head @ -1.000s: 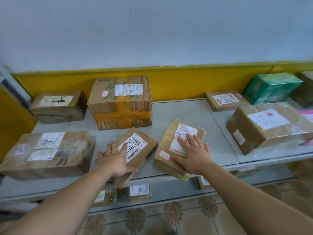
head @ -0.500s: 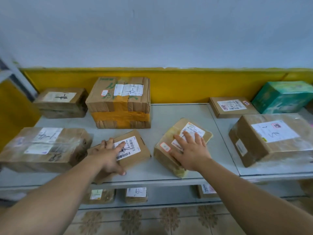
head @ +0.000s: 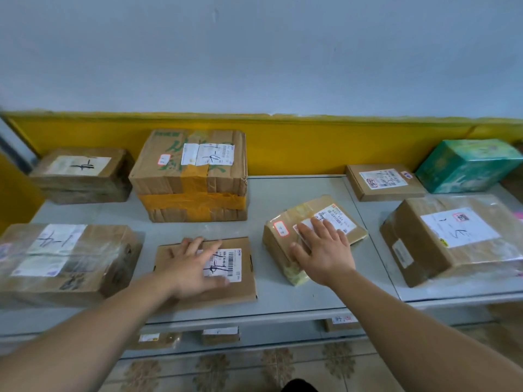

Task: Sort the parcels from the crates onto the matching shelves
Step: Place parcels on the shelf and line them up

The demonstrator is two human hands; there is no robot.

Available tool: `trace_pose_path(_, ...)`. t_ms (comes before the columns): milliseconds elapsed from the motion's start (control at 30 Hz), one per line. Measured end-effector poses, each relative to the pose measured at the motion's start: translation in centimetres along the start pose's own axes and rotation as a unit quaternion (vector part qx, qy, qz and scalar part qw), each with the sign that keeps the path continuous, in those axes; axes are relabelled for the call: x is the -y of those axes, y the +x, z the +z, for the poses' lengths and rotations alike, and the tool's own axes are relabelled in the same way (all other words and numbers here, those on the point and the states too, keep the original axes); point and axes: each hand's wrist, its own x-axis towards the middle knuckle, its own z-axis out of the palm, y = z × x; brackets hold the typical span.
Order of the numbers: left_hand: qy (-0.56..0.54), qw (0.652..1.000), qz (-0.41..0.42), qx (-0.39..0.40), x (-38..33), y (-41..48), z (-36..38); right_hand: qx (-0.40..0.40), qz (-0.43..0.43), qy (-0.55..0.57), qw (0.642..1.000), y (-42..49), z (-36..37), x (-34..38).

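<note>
Two small parcels lie on the grey shelf (head: 285, 193) in front of me. My left hand (head: 192, 267) rests flat, fingers straight, on a flat brown cardboard parcel (head: 243, 290) with a white barcode label. My right hand (head: 322, 250) presses flat on a taped brown parcel (head: 319, 205) that lies at an angle, its label partly under my fingers.
Other parcels fill the shelf: a long taped box (head: 68, 261) at the left, a small box (head: 82, 174) and a tall yellow-taped box (head: 192, 174) at the back, a large box (head: 452, 236), a flat box (head: 382, 182) and a green box (head: 467, 165) at the right. A lower shelf (head: 277, 332) holds small parcels.
Both parcels have been set down and pushed further onto the shelf. The left parcel has gone from tilted to lying flat and square, and my left hand now lies flat on top.
</note>
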Motion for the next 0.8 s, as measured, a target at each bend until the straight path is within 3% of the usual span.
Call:
trace_pose_path(100, -0.027, 0.995, -0.042, -0.085, -1.4, 0.9, 1.9, -0.008, 0.03, 0.021, 0.999, 2.1, -0.1, 1.2)
trace_pose_path(200, 0.011, 0.992, -0.061, -0.111, -3.0, 1.4, 3.8, 0.0, 0.049, 0.03, 0.998, 4.5, -0.7, 2.1)
trace_pose_path(267, 0.024, 0.99, -0.074, -0.122, -3.0, 1.9, 4.3, 0.014, 0.013, 0.027, 0.999, 5.6, -1.3, 1.8)
trace_pose_path(400, 0.042, 0.99, -0.064, -0.121, -2.7, 2.2, 3.9, 0.05, -0.082, -0.051, 0.994, 6.4, -1.8, -0.3)
trace_pose_path(800, 0.061, 0.991, -0.067, -0.102, -2.9, 1.9, 3.8, -0.001, 0.005, 0.005, 1.0, 12.6, -1.4, 3.0)
